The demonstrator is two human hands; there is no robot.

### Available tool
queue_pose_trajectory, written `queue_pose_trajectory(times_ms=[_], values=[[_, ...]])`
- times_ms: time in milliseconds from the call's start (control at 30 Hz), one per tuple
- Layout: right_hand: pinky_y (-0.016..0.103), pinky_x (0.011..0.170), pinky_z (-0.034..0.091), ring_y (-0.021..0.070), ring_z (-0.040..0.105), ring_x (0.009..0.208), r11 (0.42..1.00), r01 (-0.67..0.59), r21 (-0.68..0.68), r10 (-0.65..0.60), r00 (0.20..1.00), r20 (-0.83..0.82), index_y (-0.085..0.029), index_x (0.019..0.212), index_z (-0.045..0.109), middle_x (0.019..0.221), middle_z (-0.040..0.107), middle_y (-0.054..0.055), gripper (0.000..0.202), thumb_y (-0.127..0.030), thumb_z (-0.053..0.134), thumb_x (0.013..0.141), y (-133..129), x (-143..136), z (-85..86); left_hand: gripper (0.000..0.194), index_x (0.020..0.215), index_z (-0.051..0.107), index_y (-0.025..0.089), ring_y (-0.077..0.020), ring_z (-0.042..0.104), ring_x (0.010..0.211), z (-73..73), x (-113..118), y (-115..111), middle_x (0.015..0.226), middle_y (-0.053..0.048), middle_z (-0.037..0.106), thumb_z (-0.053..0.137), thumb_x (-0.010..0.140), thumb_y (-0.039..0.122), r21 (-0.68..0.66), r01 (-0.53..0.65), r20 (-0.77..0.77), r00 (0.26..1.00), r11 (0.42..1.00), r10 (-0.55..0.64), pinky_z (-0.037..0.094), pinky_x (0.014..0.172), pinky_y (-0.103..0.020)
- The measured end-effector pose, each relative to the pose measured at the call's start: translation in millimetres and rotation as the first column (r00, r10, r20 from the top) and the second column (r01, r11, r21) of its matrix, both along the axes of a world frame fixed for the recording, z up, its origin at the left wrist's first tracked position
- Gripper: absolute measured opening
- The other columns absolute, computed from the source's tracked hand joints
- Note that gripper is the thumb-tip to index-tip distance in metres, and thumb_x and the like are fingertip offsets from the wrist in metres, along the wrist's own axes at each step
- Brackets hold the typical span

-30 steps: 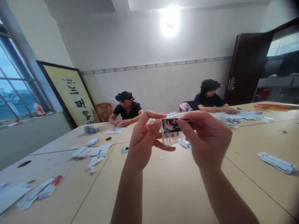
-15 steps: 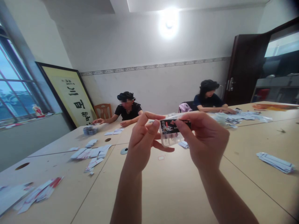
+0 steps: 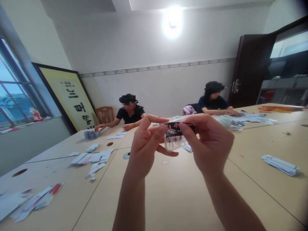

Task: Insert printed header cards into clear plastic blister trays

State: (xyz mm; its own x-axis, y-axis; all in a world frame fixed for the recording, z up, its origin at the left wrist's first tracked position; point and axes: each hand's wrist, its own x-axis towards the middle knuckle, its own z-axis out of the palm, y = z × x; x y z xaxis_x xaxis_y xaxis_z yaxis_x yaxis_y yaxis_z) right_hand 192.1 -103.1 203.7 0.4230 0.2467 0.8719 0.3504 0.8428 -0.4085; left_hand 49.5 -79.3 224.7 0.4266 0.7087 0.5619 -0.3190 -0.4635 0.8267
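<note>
Above the table, both my hands hold up a small clear plastic box (image 3: 173, 143) with a black printed label across its upper part. Thin dark pieces, perhaps hooks, show through its lower part. My left hand (image 3: 145, 146) grips the box's left end between thumb and fingers, one finger stretched beneath it. With its thumb on the label, my right hand (image 3: 213, 141) pinches the right end; its fingers behind the box are partly hidden.
White paper slips (image 3: 92, 157) lie left of my hands, with more packets (image 3: 39, 200) nearer. A bundle of strips (image 3: 280, 165) is on the right. Across the table, two people sit: one beside a stack (image 3: 91, 134), the other by scattered cards (image 3: 247, 120).
My view has shifted slightly. My hands keep hold of the plastic box in nearly the same pose, with the left thumb a little closer in on the label.
</note>
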Motion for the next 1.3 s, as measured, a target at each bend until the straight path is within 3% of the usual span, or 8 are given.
queue_pose_trajectory(times_ms=[267,567,1300], values=[[0.024,0.049,0.046,0.0123,0.062,0.062,1.0,0.001,0.022,0.0,1.0,-0.009,-0.021,0.079,0.069,0.071,0.068,-0.001,0.007,-0.015,0.071,0.079,2,-1,-0.3,0.024,0.097,0.054,0.02,-0.0126,0.07,0.058,-0.9,6,-7,0.075,0.002,0.069,0.067,0.091,0.04,0.046,-0.105,0.017,0.994,0.993,0.104,0.065,0.049,-0.027],[0.024,0.048,0.048,0.0128,0.064,0.062,0.999,0.01,0.04,-0.011,1.0,0.009,-0.021,0.079,0.069,0.07,0.069,-0.002,0.008,-0.014,0.071,0.079,4,1,-0.7,0.021,0.096,0.053,0.022,-0.0122,0.07,0.06,-1.6,6,-6,0.078,0.003,0.069,0.063,0.093,0.04,0.08,-0.1,-0.005,0.995,0.992,0.101,0.065,0.049,-0.025],[0.024,0.05,0.051,0.013,0.064,0.063,0.999,0.029,0.026,-0.029,1.0,0.004,-0.022,0.078,0.066,0.067,0.066,-0.003,0.006,-0.017,0.071,0.079,7,-1,-1.8,0.021,0.097,0.054,0.021,-0.007,0.058,0.055,-3.2,9,-13,0.073,0.004,0.063,0.061,0.095,0.041,0.21,-0.233,-0.019,0.97,0.949,0.243,0.064,0.051,-0.021]])
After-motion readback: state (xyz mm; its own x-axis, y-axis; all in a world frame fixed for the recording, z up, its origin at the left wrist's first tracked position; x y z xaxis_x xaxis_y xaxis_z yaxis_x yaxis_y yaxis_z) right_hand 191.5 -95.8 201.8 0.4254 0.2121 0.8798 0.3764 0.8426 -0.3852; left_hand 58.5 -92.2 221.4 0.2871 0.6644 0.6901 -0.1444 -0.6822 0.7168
